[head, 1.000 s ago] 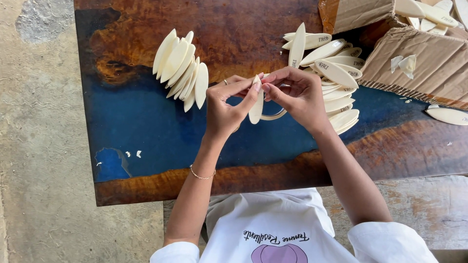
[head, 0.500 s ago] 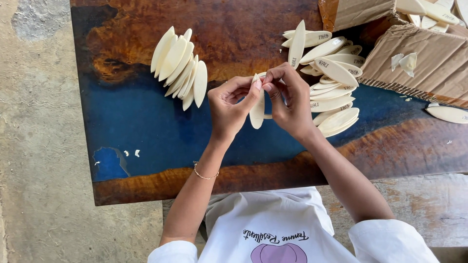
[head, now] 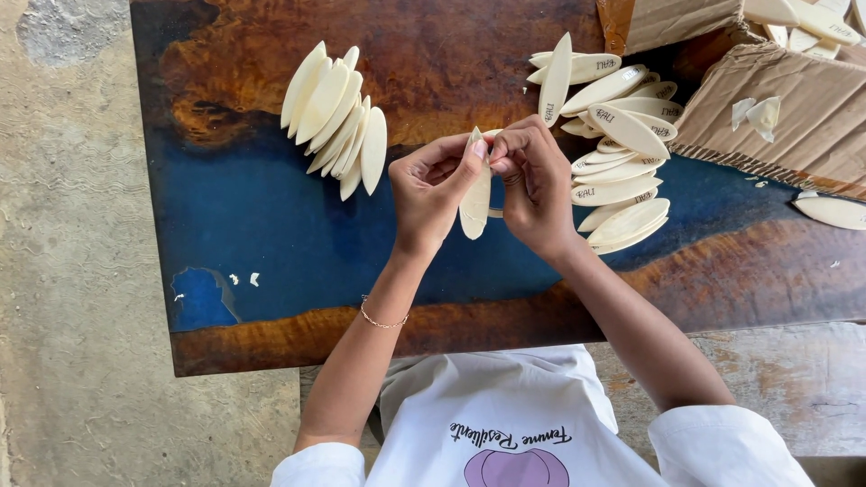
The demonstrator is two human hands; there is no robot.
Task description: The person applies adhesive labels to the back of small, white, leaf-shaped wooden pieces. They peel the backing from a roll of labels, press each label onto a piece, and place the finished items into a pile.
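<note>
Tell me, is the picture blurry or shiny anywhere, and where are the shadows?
Head view: sharp all over, in soft, even daylight. The blue and brown table has a faint sheen but no harsh glare. The left hand and right hand, pinching a cream leaf-shaped piece, cast only soft shadows beneath them. The fanned stack looks crisp.
</note>
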